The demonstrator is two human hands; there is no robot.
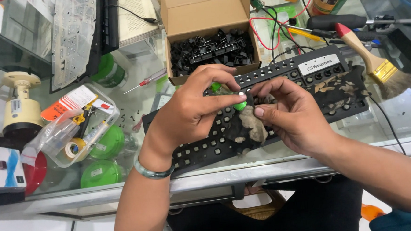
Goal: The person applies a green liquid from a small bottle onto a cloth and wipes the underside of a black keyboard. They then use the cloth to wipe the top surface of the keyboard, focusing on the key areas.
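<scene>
A black keyboard frame (297, 73) with its keycaps off lies tilted on the glass counter. My left hand (191, 111) is over its middle, fingers pinched on a small green object (239, 105). Facing it, my right hand (294, 115) pinches a dirty black cloth (248, 129) that drapes over the frame between the two hands. More of the stained cloth (340, 87) lies across the frame's right part. A green bangle (153, 172) circles my left wrist.
An open cardboard box (195, 17) of black keycaps sits behind the frame. A paintbrush (376, 64), screwdrivers and wires lie at the right. At the left are a clear plastic tub (82, 126) of small parts, green lids, a security camera (20, 106) and a keyboard membrane (72, 38).
</scene>
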